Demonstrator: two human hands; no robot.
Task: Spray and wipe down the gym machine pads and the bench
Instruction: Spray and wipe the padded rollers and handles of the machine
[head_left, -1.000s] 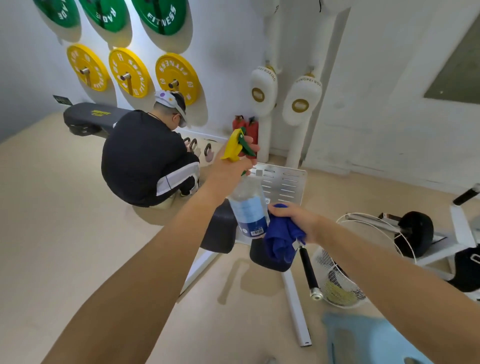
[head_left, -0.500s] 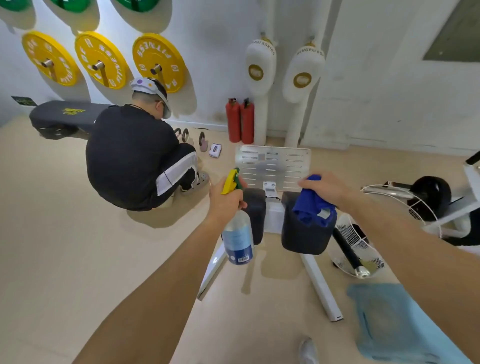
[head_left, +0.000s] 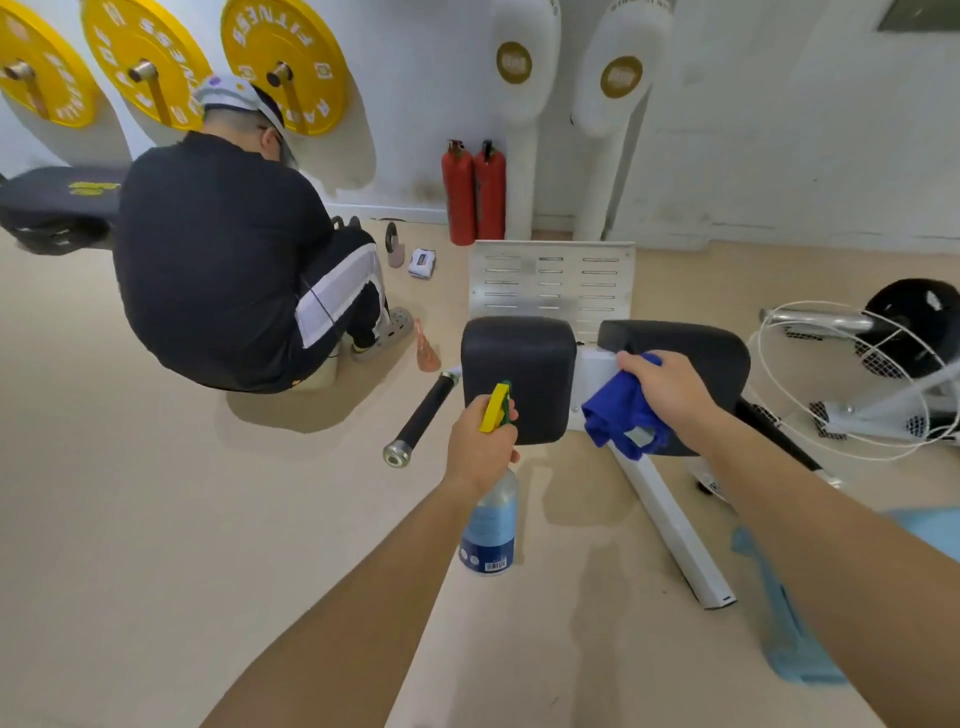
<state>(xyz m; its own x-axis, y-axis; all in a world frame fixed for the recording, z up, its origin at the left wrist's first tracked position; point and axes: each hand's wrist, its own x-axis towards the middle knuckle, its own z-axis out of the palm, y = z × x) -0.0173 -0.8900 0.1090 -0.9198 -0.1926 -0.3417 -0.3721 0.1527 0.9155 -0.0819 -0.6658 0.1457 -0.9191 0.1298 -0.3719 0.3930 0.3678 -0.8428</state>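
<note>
Down at the middle of the floor stands the white-framed machine, its slotted footplate at the far end toward the wall, and two black pads side by side on the crossbar. Biggest things first — the left pad faces us square, dry-looking and bare, while the right pad is partly covered. The right hand is clamped on a bunched blue cloth, pressed against the inner edge of that right pad. The left hand is closed round the neck of the spray bottle, finger near the yellow trigger, nozzle just in front of the left pad's lower face.

Looks like the wipe on the right pad is in hand, with the spray lined up for the left. To do it well — flatten the cloth for more contact, sweep across the whole face and over the rounded edges, and mist the left pad lightly from slightly further back so it spreads. The bench waits by the far-left wall, behind a crouching person.
</note>
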